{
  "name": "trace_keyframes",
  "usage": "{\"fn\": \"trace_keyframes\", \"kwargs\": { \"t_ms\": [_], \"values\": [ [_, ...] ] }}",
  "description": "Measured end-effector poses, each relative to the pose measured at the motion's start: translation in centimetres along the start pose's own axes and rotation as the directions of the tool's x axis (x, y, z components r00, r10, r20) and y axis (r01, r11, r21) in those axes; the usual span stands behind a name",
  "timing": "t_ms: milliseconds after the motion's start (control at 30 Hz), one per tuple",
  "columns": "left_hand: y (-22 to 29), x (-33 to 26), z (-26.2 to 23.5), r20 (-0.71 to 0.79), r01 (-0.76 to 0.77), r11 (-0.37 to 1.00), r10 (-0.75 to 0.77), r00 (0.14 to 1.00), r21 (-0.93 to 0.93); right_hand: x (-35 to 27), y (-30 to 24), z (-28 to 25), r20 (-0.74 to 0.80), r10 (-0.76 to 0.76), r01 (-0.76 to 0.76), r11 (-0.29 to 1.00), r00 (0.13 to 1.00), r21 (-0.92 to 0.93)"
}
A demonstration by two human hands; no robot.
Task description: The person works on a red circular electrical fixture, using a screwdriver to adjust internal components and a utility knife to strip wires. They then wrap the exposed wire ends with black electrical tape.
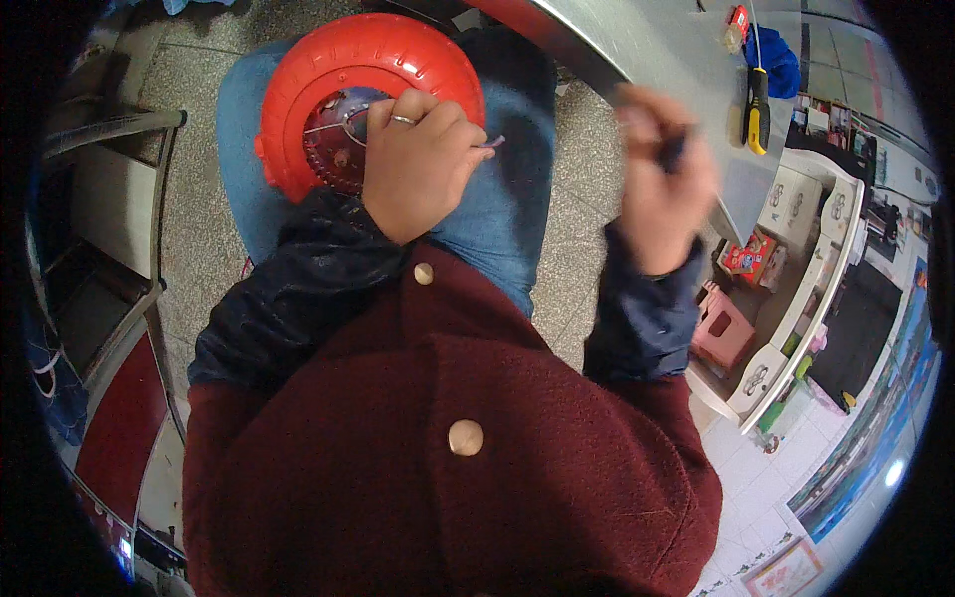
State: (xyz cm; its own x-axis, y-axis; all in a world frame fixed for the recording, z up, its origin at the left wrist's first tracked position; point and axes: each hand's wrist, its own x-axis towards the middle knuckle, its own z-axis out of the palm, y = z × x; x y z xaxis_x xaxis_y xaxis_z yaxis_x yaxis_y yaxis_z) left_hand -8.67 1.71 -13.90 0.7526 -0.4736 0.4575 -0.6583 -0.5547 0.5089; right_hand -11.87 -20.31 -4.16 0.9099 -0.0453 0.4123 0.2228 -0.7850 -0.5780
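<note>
On my lap rests a round red plastic housing [373,60] with a dark, wired opening in its middle. My left hand [418,164] lies over the right part of this opening, its fingers closed on a thin wire [493,142] whose end pokes out to the right. More thin wires [333,127] run from the opening towards the fingers. Off to the right, beside the table edge, my right hand [665,184] is raised and smeared by motion. Its fingers are curled round a small dark object [671,149] that is too blurred to name.
A metal-topped table [647,45] stands at the upper right, holding a yellow-and-black screwdriver [757,114], a blue cloth [774,62] and a small red item [736,28]. Right of me is an open white drawer [796,343] with a pink container [723,326]. A metal-framed rack [114,129] stands left.
</note>
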Motion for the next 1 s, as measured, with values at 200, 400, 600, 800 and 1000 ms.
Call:
{"fn": "trace_keyframes", "kwargs": {
  "t_ms": [200,400,600,800,1000],
  "values": [
    [-0.1,-0.3,-0.2,-0.043,0.038,0.996,-0.041,0.998,-0.079,-2.5,-0.3,6.6,0.489,0.267,-0.506,0.728,0.830,0.462],
    [-0.3,-0.4,0.0,-0.080,0.046,0.985,-0.060,0.995,-0.167,-2.6,1.6,7.4,0.574,0.194,-0.581,0.515,0.795,0.631],
    [-0.6,-0.6,-0.1,-0.062,0.054,0.974,-0.069,0.996,-0.218,-2.9,2.7,7.9,0.698,0.194,-0.723,0.240,0.690,0.648],
    [-0.7,-0.5,-0.2,-0.069,0.059,0.973,-0.076,0.995,-0.221,-3.1,2.3,8.2,0.652,0.259,-0.701,0.301,0.713,0.647],
    [-0.5,-0.3,-0.4,-0.080,0.014,0.989,-0.027,0.996,-0.150,-3.3,0.8,7.7,0.519,0.376,-0.640,0.491,0.767,0.590]
  ]
}}
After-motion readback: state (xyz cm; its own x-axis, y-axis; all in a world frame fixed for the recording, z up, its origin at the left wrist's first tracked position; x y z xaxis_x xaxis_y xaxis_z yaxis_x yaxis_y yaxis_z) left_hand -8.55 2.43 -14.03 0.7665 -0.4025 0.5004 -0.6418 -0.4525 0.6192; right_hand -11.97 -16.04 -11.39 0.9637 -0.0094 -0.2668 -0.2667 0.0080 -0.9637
